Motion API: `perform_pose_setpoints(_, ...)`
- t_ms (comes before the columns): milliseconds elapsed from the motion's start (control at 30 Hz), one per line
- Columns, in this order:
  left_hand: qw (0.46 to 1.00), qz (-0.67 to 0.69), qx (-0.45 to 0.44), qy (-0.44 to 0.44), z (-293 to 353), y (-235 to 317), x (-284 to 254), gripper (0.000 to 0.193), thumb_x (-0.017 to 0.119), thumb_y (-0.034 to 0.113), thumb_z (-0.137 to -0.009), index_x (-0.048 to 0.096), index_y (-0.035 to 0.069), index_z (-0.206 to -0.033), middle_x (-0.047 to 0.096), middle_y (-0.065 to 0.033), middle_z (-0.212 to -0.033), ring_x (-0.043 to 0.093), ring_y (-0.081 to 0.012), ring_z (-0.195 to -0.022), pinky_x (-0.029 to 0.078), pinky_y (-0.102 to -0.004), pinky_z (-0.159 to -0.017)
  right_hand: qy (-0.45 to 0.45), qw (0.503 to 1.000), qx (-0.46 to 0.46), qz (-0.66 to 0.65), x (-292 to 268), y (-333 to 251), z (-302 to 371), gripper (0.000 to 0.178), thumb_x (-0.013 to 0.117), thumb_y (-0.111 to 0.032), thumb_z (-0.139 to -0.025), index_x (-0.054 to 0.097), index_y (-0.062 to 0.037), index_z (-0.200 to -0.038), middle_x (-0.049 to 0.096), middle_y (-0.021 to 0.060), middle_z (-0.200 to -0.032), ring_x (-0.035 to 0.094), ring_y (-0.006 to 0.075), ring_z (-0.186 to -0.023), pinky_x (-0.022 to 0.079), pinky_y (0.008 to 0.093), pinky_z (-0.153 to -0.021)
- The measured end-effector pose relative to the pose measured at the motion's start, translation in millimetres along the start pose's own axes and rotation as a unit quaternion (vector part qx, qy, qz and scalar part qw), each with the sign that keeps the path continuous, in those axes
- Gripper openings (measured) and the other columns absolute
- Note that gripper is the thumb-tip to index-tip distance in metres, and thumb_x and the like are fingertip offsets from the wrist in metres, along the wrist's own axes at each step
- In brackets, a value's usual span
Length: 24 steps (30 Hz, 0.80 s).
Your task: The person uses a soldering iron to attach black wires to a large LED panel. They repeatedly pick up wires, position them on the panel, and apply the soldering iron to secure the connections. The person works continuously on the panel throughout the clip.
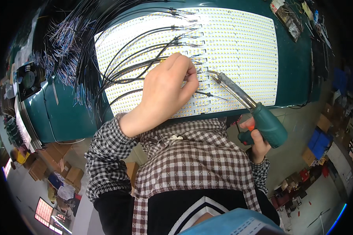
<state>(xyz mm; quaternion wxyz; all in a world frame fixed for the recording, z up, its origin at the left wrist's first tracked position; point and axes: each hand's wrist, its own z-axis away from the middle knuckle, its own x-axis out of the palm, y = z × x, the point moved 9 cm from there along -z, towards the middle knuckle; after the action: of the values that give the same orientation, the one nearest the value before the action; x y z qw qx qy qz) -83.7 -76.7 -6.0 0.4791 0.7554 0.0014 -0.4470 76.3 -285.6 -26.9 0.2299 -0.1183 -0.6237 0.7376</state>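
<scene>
My left hand (166,84) reaches over a white panel of LED strips (245,47), thumb and fingertips pinched near its middle seam. A black cable (133,79) runs in under this hand; the fingers close around its end, which is mostly hidden. My right hand (260,147) grips a green soldering gun (270,126) below the panel's front edge. The gun's metal tip (212,73) points up and left, just right of my left fingertips. Other black cables (139,35) arch across the panel's left half, their thin wire ends at the seam.
A thick bundle of black cables with stripped coloured ends (68,47) lies left of the panel on the green tabletop (70,117). Further left is a black fan (28,81). A worn metal block (288,21) sits at the back right. Cardboard boxes (60,156) stand on the floor.
</scene>
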Motion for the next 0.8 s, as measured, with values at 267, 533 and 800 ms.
perform_pose_setpoints(267,1.000,-0.012,0.006,0.001,-0.8,0.6,1.5,0.012,0.065,0.002,-0.075,0.054,0.004,-0.080,0.056,-0.0055,-0.073,0.054,-0.0158,-0.053,0.043,-0.0280,-0.048,-0.026,0.998,-0.005,0.052,2.2,-1.0,-0.6,0.029,0.067,-0.011,-0.085,0.061,0.0045,-0.109,0.066,0.0130,-0.097,0.064,0.0222,-0.089,0.051,0.0360,-0.081)
perform_pose_setpoints(533,1.000,-0.013,0.008,-0.003,-1.3,2.3,0.3,0.012,0.065,0.001,-0.075,0.055,0.004,-0.080,0.056,-0.0058,-0.073,0.054,-0.0164,-0.053,0.043,-0.0284,-0.049,-0.030,0.998,0.000,0.053,3.7,0.3,-1.1,0.027,0.066,-0.009,-0.085,0.062,0.0041,-0.108,0.067,0.0123,-0.098,0.064,0.0206,-0.089,0.051,0.0336,-0.078)
perform_pose_setpoints(800,1.000,-0.012,0.010,-0.001,-1.1,1.8,0.5,0.011,0.064,0.001,-0.075,0.054,0.004,-0.079,0.056,-0.0061,-0.073,0.054,-0.0169,-0.054,0.043,-0.0283,-0.049,-0.006,0.999,0.016,0.034,1.0,6.4,3.4,0.029,0.067,-0.009,-0.084,0.062,0.0043,-0.109,0.067,0.0130,-0.099,0.064,0.0208,-0.091,0.052,0.0334,-0.078)
